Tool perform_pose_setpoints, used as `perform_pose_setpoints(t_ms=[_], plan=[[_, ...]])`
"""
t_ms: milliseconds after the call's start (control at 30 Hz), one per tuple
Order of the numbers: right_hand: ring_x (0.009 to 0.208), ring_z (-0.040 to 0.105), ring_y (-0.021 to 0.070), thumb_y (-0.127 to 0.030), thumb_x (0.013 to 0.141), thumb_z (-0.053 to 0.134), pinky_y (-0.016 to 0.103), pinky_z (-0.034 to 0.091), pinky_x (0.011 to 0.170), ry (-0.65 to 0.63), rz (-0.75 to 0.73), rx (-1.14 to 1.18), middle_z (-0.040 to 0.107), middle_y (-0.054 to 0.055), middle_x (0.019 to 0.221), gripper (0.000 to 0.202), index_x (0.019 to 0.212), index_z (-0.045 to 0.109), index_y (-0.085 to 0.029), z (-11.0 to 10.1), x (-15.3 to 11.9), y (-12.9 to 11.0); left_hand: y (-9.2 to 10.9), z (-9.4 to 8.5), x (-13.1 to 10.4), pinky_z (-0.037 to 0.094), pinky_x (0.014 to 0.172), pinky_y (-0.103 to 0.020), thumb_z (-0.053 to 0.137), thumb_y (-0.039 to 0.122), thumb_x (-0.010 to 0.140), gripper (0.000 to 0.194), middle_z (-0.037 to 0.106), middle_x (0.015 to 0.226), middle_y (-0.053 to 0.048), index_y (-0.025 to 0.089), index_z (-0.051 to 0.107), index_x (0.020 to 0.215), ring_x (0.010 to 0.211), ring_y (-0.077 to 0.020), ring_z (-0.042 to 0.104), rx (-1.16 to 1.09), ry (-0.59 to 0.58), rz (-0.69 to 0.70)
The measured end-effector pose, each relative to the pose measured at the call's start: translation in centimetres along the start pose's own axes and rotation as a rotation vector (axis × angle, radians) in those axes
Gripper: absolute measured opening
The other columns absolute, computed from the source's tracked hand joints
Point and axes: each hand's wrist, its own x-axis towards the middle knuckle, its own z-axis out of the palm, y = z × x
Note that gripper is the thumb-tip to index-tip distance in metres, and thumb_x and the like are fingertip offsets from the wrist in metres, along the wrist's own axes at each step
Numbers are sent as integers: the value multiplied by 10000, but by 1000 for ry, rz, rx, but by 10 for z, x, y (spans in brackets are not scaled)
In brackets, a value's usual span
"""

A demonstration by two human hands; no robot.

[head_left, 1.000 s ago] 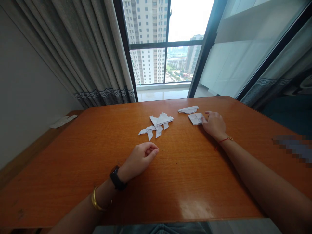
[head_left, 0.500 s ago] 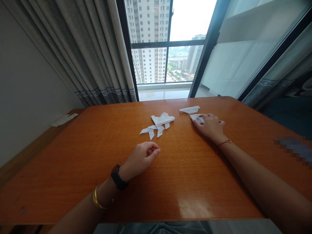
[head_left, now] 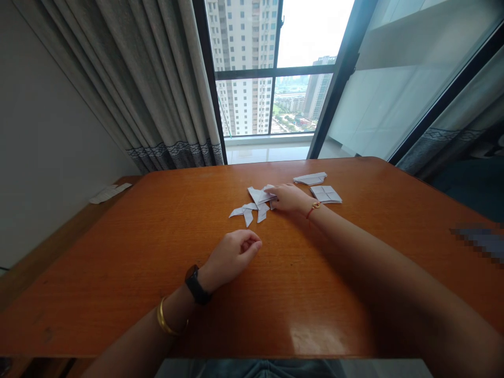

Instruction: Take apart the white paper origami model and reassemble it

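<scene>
Wooden table [head_left: 129,252], paper pile [head_left: 258,197], folded square [head_left: 326,195], folded strip [head_left: 310,179]

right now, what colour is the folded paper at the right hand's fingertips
White; the folded paper shows best in the head view.

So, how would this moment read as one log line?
right hand: at paper pile | left hand: loosely curled | folded paper square: on table

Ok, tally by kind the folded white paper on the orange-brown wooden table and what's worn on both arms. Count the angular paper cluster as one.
Square folded white paper: 1
Long, narrow folded white paper: 1
Cluster of angular folded white paper: 1 (overlapping pieces, not counted singly)
Black watch: 1
Gold bangle: 1
Red cord bracelet: 1
Total: 6
</scene>
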Motion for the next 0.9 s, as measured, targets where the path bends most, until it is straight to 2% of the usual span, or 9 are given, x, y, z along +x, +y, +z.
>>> perform_pose_setpoints(t_ms=[100,200,300,400,533,633,733,800,900], plan=[[914,656,245,-198,881,451,330,425,810,-15,20,-14,723,89,1035,325,1110,681,-222,-6,6,1,-1,0,0,415,600,-242,511,316,886,211,645,764,-20,176,667,868,652,-140,541,12,0,12],[1025,620,252,-162,920,397,346,381,880,87,7,-24,690,113,1132,351,1166,646,-194,-18,-3,-7,-3,1,1,423,611,-249,518,311,885,182,622,760,-14,177,641,904,655,-139,536,8,51,2],[992,618,254,-170,919,430,354,368,847,171,-53,-36,693,111,1120,317,1149,645,-205,-29,-33,-33,-6,1,2,437,638,-264,526,319,882,163,582,778,-10,176,564,950,681,-145,534,17,208,-51],[846,621,251,-180,888,491,352,364,748,85,-93,-40,719,135,934,220,983,689,-175,-31,-76,-71,-6,0,2,449,692,-288,518,338,890,159,555,818,-15,184,504,926,740,-160,537,56,302,-45],[820,603,272,-408,882,522,360,378,704,-24,-169,28,703,163,858,316,888,706,-152,-31,-111,-102,-3,2,-1,450,793,-321,578,319,860,144,581,899,-47,181,546,888,846,-191,545,142,71,143],[792,623,245,-373,886,511,343,395,710,-140,-220,87,718,100,850,269,883,721,-206,-41,-101,-89,-5,7,-1,443,861,-326,569,267,875,116,612,964,-67,180,626,927,931,-206,556,188,-94,235],[710,633,195,-263,895,473,293,405,646,-228,-157,172,730,40,831,256,913,729,-254,-47,-67,-60,-10,11,0,439,887,-310,537,214,899,155,623,1004,-71,180,678,954,965,-198,561,214,-124,267],[795,639,211,-226,899,453,297,420,686,-117,-67,128,729,52,948,284,1012,713,-245,-42,-42,-44,-12,11,0,443,881,-298,537,184,897,168,626,996,-67,178,697,946,959,-190,563,228,-128,279],[1100,552,280,-146,863,487,376,403,859,62,-30,-40,614,78,1274,371,1188,637,-240,-23,-10,-31,-14,11,1,443,881,-288,544,158,890,173,625,987,-62,175,710,938,952,-181,561,237,-130,298]])
